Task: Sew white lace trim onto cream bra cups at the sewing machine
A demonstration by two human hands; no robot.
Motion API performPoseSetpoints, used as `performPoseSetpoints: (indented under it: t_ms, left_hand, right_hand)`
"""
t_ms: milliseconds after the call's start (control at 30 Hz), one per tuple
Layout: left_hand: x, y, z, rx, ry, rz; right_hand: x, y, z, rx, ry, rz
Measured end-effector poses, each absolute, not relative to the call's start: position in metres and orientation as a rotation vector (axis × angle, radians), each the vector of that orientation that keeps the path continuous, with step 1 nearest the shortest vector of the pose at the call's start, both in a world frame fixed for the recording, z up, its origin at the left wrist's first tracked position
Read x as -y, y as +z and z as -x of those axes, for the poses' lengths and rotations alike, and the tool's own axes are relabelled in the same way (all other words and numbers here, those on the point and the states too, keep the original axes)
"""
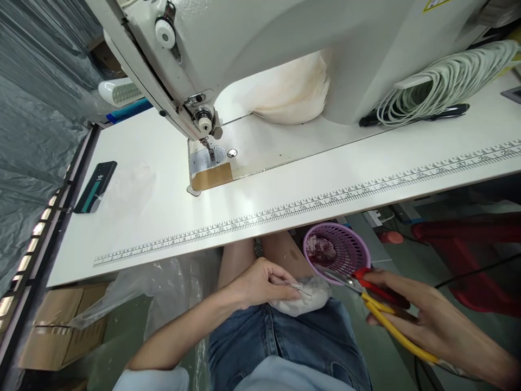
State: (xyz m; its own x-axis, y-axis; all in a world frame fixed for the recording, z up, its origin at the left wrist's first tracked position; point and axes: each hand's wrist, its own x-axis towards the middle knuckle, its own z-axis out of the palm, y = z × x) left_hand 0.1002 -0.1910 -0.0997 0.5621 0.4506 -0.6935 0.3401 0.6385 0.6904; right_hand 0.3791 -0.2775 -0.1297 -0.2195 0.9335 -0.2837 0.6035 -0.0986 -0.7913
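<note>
Over my lap, my left hand (pixel 266 283) pinches a bunched piece of thin white fabric (pixel 305 298), which rests on my denim shorts (pixel 301 336). To the right, my right hand (pixel 431 315) grips a pair of scissors (pixel 380 307) with one red and one yellow handle. Their metal blades point left toward the fabric and lie in front of a purple basket (pixel 358 250). The blades are apart from the cloth. Motion blurs my right hand slightly, and the fingertips of my left hand are partly tucked behind the fabric.
A sewing machine (pixel 260 43) stands on the white table (pixel 163 217), whose front edge carries a printed ruler (pixel 301 207). A phone (pixel 96 187) lies at left. Coiled white cord (pixel 443 81) sits at right. Cardboard boxes (pixel 61 326) and a red stool (pixel 484 260) stand below.
</note>
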Motion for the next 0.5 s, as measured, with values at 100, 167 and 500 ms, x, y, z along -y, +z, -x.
performPoseSetpoints:
  t_ms: [100,167,500]
  left_hand:
    - [0.189,-0.094,-0.097,-1.014,0.116,-0.913]
    - [0.189,-0.091,-0.094,-1.018,0.144,-0.942]
    - [0.196,-0.094,-0.066,-1.012,0.234,-0.875]
  right_hand:
    - [0.27,-0.123,-0.398,1.866,0.857,1.689]
    - [0.255,-0.109,-0.409,1.942,0.64,1.687]
    - [0.117,-0.035,-0.402,2.309,0.196,1.689]
